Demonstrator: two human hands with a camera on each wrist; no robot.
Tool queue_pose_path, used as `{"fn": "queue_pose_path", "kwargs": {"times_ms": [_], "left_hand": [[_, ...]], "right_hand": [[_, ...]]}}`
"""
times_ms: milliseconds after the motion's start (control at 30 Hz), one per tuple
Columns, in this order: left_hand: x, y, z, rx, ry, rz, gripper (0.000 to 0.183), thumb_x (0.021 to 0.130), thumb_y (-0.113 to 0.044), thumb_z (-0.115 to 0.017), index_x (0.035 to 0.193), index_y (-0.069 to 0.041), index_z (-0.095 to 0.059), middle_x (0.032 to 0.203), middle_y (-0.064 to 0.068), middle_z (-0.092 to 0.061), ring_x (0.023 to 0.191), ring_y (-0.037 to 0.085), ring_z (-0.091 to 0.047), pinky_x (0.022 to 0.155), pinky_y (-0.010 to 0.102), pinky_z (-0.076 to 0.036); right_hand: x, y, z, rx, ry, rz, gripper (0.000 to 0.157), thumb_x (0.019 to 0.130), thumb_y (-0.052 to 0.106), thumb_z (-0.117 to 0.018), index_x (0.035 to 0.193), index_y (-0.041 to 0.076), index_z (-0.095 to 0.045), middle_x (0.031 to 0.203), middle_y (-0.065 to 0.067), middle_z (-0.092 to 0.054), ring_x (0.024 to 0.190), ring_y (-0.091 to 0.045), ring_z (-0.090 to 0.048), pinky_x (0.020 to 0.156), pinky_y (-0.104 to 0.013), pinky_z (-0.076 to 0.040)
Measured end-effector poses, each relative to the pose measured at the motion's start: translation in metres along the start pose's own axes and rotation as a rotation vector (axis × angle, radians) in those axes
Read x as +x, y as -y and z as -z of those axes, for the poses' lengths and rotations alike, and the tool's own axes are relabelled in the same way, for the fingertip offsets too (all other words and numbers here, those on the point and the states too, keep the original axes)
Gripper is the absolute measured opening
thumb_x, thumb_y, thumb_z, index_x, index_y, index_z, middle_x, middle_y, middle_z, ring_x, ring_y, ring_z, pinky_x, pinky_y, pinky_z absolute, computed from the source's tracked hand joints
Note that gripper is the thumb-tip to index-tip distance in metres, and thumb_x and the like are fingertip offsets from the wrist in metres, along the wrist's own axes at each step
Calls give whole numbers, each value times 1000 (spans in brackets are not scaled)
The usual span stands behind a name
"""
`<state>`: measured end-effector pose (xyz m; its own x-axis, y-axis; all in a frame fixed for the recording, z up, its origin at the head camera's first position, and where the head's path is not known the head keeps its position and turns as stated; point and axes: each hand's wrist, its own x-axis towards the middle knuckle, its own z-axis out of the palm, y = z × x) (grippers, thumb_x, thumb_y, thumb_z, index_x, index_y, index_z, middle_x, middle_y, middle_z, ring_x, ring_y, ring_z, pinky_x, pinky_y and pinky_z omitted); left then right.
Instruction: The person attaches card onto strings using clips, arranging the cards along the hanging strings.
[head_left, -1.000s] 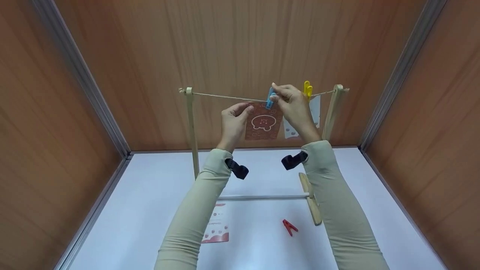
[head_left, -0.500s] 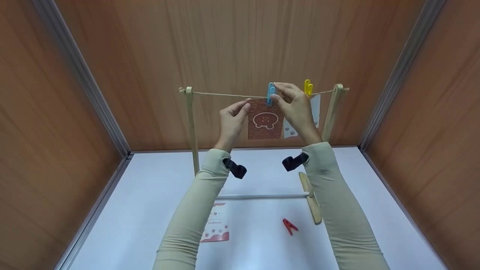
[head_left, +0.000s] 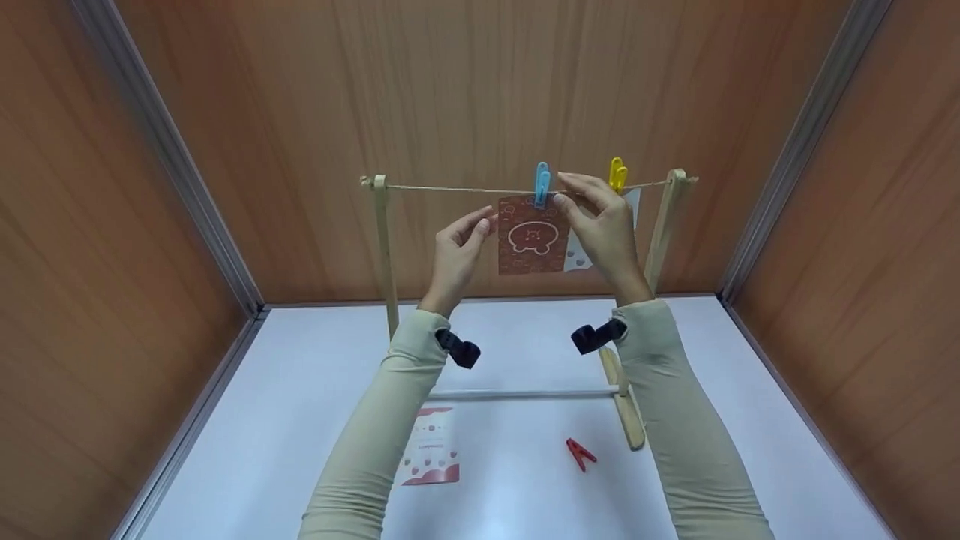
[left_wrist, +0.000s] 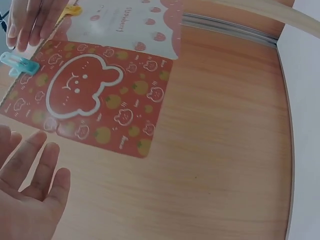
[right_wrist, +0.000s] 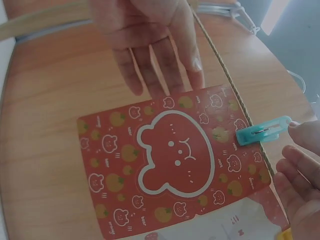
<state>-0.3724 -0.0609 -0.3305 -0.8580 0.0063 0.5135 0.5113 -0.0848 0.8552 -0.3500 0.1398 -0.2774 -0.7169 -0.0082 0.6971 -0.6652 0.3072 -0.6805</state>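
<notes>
A red card [head_left: 533, 240] with a white-outlined bear face hangs from a twine line [head_left: 457, 189], held by a blue clothespin [head_left: 541, 185] at its top edge. My left hand [head_left: 456, 255] is just left of the card, fingers extended and apart from its edge in the left wrist view. My right hand [head_left: 604, 225] is at the right of the blue clothespin, fingers loosely bent with nothing gripped; in the right wrist view its thumb is right at the clothespin's handle end. Behind that hand, a white strawberry card [head_left: 576, 256] hangs under a yellow clothespin [head_left: 617, 175].
Wooden posts, one at the left [head_left: 385, 255] and one at the right [head_left: 666, 225], carry the line. On the white table [head_left: 510, 480] lie a red clothespin [head_left: 580, 454] and another strawberry card [head_left: 433, 446], partly behind the left sleeve. A white rod [head_left: 525, 393] spans the stand's base.
The blue clothespin and red card have risen slightly with the line. My right hand has let go of the clothespin and shifted right; my left hand has released the card and drawn left.
</notes>
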Motion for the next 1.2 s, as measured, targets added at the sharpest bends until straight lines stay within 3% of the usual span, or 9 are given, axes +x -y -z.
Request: {"fn": "queue_pose_path", "kwargs": {"times_ms": [200,400,667,800,1200], "left_hand": [[-8,7,15,51,31,16,33,100,-9,-48,130,4,-54,126,22,-62,121,32,-57,104,36,-44],[-19,14,29,78,45,57,33,100,-12,-49,131,0,-55,127,19,-62,121,28,-57,106,37,-42],[-37,31,46,120,49,150,34,100,-16,-52,132,-5,-55,128,15,-62,123,29,-55,107,38,-41],[-46,43,55,133,53,196,35,99,-18,-53,133,-6,-55,129,15,-61,124,29,-55,108,40,-40],[-79,80,85,175,58,314,38,99,-18,-54,134,-4,-53,129,16,-61,125,30,-54,108,42,-39]], "right_hand": [[-10,-6,7,55,17,-49,33,93,13,-64,125,4,-63,125,-12,-61,111,-20,-60,97,-31,-48],[-24,-19,15,65,40,-115,36,93,19,-64,127,7,-62,124,-11,-62,111,-18,-59,98,-31,-47],[-49,-40,18,64,55,-185,37,93,23,-65,127,9,-62,124,-10,-62,105,-12,-61,87,-17,-50],[-61,-48,20,53,49,-228,37,92,23,-65,126,9,-63,124,-11,-63,105,-11,-62,88,-15,-49],[-110,-83,24,120,85,-460,46,90,32,-67,131,11,-59,132,-13,-59,108,-5,-58,93,-14,-45]]}}
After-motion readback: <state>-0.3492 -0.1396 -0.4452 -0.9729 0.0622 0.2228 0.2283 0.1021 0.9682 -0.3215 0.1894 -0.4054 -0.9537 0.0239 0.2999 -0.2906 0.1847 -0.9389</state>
